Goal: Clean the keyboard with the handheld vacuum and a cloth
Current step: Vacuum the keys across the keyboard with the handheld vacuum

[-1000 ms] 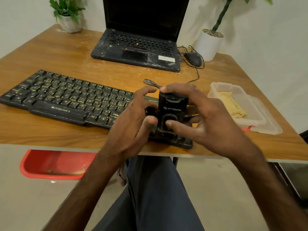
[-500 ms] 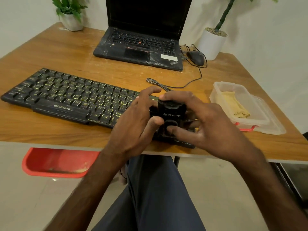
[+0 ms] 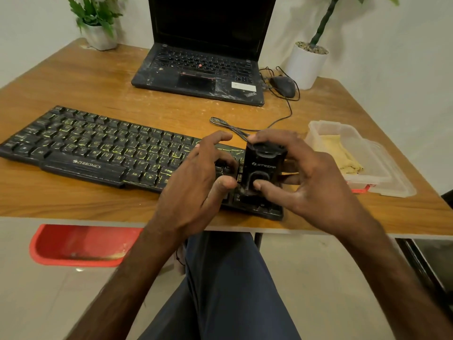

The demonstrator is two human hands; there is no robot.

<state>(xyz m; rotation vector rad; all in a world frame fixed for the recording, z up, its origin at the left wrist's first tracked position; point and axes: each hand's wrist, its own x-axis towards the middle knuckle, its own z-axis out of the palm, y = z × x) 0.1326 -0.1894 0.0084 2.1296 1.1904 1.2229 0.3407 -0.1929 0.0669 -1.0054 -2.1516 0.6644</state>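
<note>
While both hands work at the near right, the layout by size: wooden table [image 3: 85,79] carries everything. Open black laptop [image 3: 201,69] at far centre, screen dark. Black Zebronics keyboard [image 3: 98,148] lies along the near edge, slightly skewed, its right end under the hands. Red chair [image 3: 78,244] sits below the table on the left. Clear plastic container [image 3: 328,126] is at the right, just beside the keyboard's right end, with its lid under it. Two potted plants: leafy one [image 3: 98,25] far left, stalk in a white pot [image 3: 306,65] far right.

Right hand [image 3: 316,177] grips the handheld vacuum [image 3: 263,165], forefinger over the top, thumb pressed on the front face. The vacuum is black, stands upright and is nose-down on the keyboard's right-hand keys. Left hand [image 3: 196,187] has its fingers curved over the keys, thumb tip at the vacuum's left edge (cannot tell if it actually holds the unit).

Yellow cloth [image 3: 340,153] lies crumpled inside the container. Black mouse [image 3: 283,85] sits between laptop and white pot. Thin black cable [image 3: 235,127] runs across the table behind the keyboard towards the mouse.
</note>
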